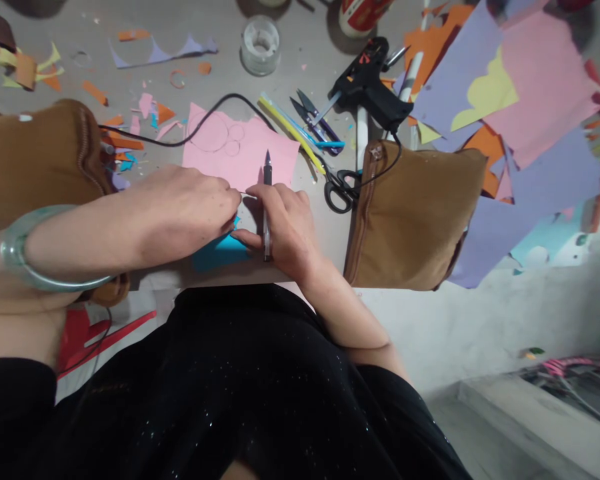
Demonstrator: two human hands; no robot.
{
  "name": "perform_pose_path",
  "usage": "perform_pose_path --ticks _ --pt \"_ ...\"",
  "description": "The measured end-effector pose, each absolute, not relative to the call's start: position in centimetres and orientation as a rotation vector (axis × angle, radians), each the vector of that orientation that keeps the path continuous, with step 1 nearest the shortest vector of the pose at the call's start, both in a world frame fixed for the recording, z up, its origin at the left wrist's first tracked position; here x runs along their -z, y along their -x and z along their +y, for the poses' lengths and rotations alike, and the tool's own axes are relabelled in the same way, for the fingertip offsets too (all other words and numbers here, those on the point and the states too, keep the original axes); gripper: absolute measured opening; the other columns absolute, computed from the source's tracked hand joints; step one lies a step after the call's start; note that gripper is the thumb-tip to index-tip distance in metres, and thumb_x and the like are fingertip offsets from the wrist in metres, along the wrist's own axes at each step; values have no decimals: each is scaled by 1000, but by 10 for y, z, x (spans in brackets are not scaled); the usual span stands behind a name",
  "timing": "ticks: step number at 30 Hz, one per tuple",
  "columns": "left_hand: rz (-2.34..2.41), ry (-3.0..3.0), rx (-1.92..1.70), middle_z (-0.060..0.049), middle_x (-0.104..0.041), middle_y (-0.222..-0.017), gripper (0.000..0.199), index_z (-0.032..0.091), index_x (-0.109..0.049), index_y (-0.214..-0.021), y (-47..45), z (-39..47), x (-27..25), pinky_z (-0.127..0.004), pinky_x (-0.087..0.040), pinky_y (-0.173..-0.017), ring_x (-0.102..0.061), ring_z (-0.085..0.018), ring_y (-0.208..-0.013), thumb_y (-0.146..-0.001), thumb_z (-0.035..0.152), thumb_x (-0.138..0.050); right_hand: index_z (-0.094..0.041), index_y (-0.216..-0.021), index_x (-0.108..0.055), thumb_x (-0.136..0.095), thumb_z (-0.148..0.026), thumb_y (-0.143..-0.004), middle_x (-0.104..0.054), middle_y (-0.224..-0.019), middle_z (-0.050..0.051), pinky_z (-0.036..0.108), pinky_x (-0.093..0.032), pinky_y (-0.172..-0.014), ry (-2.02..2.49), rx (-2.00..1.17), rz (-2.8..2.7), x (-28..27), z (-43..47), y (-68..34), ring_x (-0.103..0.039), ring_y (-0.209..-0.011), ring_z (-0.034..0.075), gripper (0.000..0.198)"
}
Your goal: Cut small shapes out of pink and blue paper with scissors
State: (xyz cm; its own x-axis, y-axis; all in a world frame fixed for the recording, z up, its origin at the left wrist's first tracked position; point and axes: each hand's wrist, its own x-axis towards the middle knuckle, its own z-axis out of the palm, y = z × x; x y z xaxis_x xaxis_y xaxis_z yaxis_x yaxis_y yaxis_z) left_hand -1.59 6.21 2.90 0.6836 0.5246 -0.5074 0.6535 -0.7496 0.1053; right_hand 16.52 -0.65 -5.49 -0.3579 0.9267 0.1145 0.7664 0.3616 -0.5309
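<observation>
My left hand [180, 210], with a pale green bangle [17, 247] on the wrist, has its fingers curled closed. Blue paper [223, 252] lies partly beneath it at the table's front edge, and a bit of blue shows by the fingertips. What those fingers pinch is hidden. Facing it, my right hand [293, 230] is bent around a black-and-clear pen [267, 213], which points away from me. Its index finger and thumb reach close to the left fingertips. Just beyond both hands is a pink sheet [240, 150] with drawn circles.
Brown zipped cushions [415, 213] flank the work area. Black-handled scissors [341, 190], thread snips [320, 120], a glue gun [373, 83] and a tape roll [261, 45] lie beyond. Its cable crosses the pink sheet. Coloured paper sheets [535, 87] pile up at right; scraps [150, 110] are scattered left.
</observation>
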Motion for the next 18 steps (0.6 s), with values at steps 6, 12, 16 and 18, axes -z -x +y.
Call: perform_pose_path --ticks 6,12,16,18 --pt "970 -2886 855 -8 -67 -84 32 12 -62 -102 18 38 -62 -27 -39 -59 -65 -20 -67 -104 30 -35 -17 -128 -52 -52 -51 -99 -62 -103 10 38 -35 -84 1475 -539 -2221 56 -8 -165 -55 -95 26 45" --pt "814 -2696 1083 -10 -71 -77 49 1 -48 -144 15 16 -69 -29 -33 -48 -66 -22 -58 -96 7 -38 -15 -123 -54 -52 -45 -99 -64 -101 10 38 -35 -80 1464 -515 -2202 54 -10 -165 -56 -91 25 38" --pt "788 -2673 1055 -7 -67 -62 56 4 -60 -136 11 18 -62 -29 -24 -43 -61 -19 -49 -87 -5 -35 -15 -121 -55 -53 -39 -99 -64 -98 9 37 -35 -78 1443 -512 -2184 50 -10 -167 -56 -90 25 33" --pt "750 -2705 1002 -7 -66 -61 50 5 -70 -120 11 19 -60 -29 -23 -42 -60 -18 -48 -85 -7 -36 -15 -121 -55 -54 -37 -99 -64 -96 9 37 -36 -78 1426 -503 -2184 49 -10 -168 -56 -89 24 31"
